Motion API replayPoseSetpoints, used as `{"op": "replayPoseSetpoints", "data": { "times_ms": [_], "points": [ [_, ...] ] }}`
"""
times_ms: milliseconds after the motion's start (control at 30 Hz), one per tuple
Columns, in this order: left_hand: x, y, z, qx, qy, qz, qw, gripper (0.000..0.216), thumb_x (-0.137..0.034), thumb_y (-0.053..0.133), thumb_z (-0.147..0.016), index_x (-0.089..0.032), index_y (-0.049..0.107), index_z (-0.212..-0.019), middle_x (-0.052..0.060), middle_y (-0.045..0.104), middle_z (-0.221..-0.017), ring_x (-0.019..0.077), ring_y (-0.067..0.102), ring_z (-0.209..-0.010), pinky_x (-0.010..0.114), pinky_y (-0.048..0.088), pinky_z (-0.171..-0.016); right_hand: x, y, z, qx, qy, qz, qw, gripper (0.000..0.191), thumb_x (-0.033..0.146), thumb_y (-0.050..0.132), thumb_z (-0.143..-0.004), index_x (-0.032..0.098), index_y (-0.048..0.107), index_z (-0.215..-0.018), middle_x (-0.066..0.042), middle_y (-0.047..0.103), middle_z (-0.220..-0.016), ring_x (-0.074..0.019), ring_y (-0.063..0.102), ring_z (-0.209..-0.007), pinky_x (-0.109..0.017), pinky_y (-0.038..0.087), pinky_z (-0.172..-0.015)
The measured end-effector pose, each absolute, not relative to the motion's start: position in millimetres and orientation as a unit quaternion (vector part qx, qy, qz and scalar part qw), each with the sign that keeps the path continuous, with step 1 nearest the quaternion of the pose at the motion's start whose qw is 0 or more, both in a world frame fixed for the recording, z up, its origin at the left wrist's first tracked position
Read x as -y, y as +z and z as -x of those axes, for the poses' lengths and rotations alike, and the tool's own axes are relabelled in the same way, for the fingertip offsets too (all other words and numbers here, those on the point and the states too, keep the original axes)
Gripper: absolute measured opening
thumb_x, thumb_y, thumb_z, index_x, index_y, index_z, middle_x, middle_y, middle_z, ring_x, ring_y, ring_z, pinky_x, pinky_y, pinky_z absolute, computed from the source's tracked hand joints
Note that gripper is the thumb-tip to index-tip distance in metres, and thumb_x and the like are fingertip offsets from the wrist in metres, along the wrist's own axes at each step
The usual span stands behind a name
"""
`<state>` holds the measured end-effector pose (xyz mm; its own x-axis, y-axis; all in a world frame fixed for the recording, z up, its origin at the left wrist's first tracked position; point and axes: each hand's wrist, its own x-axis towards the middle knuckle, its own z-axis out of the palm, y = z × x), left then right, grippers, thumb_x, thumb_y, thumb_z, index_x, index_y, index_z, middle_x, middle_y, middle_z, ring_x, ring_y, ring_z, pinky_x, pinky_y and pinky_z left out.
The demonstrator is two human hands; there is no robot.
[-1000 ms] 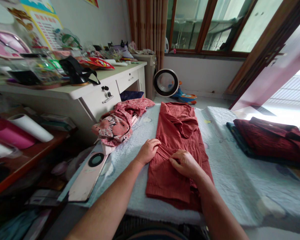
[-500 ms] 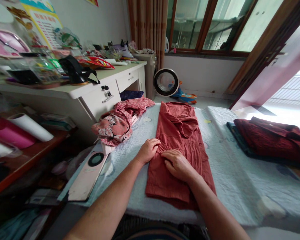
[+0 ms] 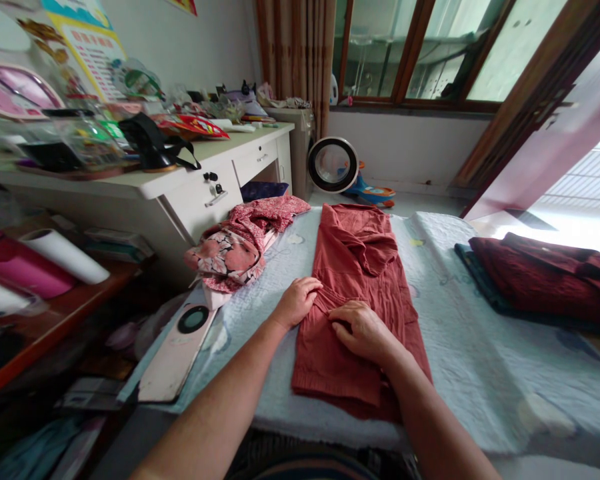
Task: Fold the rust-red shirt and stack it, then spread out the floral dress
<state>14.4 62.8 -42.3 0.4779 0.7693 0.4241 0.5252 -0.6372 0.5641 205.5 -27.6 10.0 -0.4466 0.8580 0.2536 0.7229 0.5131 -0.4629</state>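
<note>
A rust-red garment [image 3: 363, 267] lies folded lengthwise down the middle of a pale blue padded cover [image 3: 460, 320]. My left hand [image 3: 296, 301] rests on the garment's left edge with the fingers curled, pinching the cloth there. My right hand [image 3: 361, 329] lies on the cloth just right of it, fingers bent and pressing on a fold at the garment's middle. The two hands are almost touching.
A crumpled floral garment [image 3: 240, 243] lies at the cover's left edge. Folded dark red clothes [image 3: 545, 277] are stacked at the right. A cluttered white desk [image 3: 180, 177] stands to the left, a round fan [image 3: 332, 165] on the floor beyond.
My right hand slid left across the garment toward my left hand, then settled beside it. My left hand stayed in place.
</note>
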Motion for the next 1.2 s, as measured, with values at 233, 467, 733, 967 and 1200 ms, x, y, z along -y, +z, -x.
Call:
{"op": "replayPoseSetpoints", "data": {
  "times_ms": [233, 467, 733, 967, 1200],
  "points": [
    [-63.1, -42.1, -14.4, -0.384, 0.332, -0.842, 0.183, 0.027, -0.005, 0.055, -0.085, -0.018, 0.070, -0.104, 0.006, 0.070, -0.113, 0.0188, 0.063, -0.109, 0.037, 0.049, -0.101, 27.5, 8.1, -210.1, 0.822, 0.141, 0.492, 0.248, 0.021, 0.016, 0.053, -0.086, 0.019, 0.070, -0.075, -0.004, 0.070, -0.071, -0.0156, 0.063, -0.068, -0.027, 0.043, -0.073],
    [-63.5, -42.6, -14.4, -0.386, 0.330, -0.842, 0.184, 0.027, -0.004, 0.056, -0.085, -0.017, 0.070, -0.105, 0.007, 0.070, -0.114, 0.0194, 0.063, -0.109, 0.038, 0.048, -0.102, 26.4, 8.3, -211.7, 0.817, 0.143, 0.496, 0.256, 0.024, 0.015, 0.053, -0.086, 0.018, 0.063, -0.064, -0.002, 0.066, -0.065, -0.0133, 0.058, -0.062, -0.026, 0.039, -0.067],
    [-64.1, -44.6, -14.3, -0.387, 0.336, -0.839, 0.181, 0.028, -0.005, 0.055, -0.085, -0.020, 0.070, -0.103, 0.004, 0.071, -0.113, 0.0183, 0.063, -0.109, 0.036, 0.048, -0.101, 24.9, 4.5, -212.0, 0.812, 0.127, 0.501, 0.272, 0.028, 0.015, 0.054, -0.086, 0.019, 0.053, -0.058, -0.001, 0.060, -0.060, -0.0120, 0.051, -0.058, -0.026, 0.035, -0.064],
    [-63.9, -44.3, -14.7, -0.389, 0.333, -0.840, 0.181, 0.027, -0.004, 0.057, -0.084, -0.018, 0.070, -0.103, 0.005, 0.071, -0.113, 0.0186, 0.063, -0.109, 0.036, 0.048, -0.101, 24.0, 3.3, -212.4, 0.809, 0.133, 0.497, 0.284, 0.027, 0.015, 0.054, -0.085, 0.019, 0.053, -0.059, -0.001, 0.061, -0.062, -0.0131, 0.052, -0.060, -0.026, 0.036, -0.065],
    [-64.2, -43.4, -14.8, -0.390, 0.331, -0.838, 0.189, 0.027, -0.005, 0.055, -0.085, -0.018, 0.070, -0.103, 0.005, 0.071, -0.112, 0.0185, 0.063, -0.108, 0.036, 0.048, -0.101, 25.0, 2.1, -212.3, 0.805, 0.162, 0.469, 0.324, 0.017, 0.013, 0.051, -0.088, 0.019, 0.066, -0.083, -0.004, 0.071, -0.083, -0.0175, 0.062, -0.082, -0.030, 0.044, -0.081]
  ]
}}
